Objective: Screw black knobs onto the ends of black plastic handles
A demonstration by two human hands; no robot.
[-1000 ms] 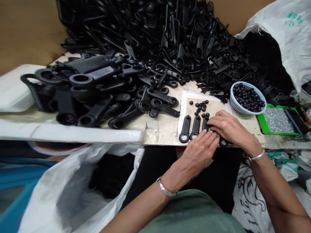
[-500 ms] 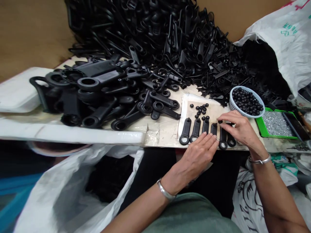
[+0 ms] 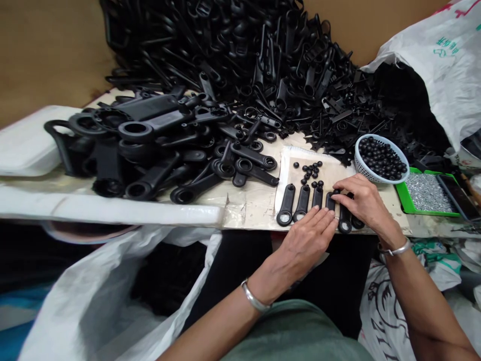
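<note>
Several black plastic handles [image 3: 286, 203] lie side by side in a row on a pale mat [image 3: 291, 165] at the table's front edge. My left hand [image 3: 306, 240] lies flat with its fingers stretched out, fingertips resting on the near ends of the middle handles. My right hand [image 3: 361, 203] is over the right end of the row, thumb and forefinger pinched on a small black ball at the top of a handle [image 3: 330, 200]. Loose black balls [image 3: 311, 170] are scattered on the mat just behind the row.
A huge heap of black handles [image 3: 233, 85] covers the table behind and to the left. A white basket of black balls [image 3: 381, 159] and a green tray of metal screws [image 3: 428, 193] stand at right. White sacks [image 3: 112, 291] hang below; another [image 3: 443, 65] sits at right.
My right hand has shifted left and down along the row, from the handles at the right end onto the top of the neighbouring handle. My left hand has stayed put.
</note>
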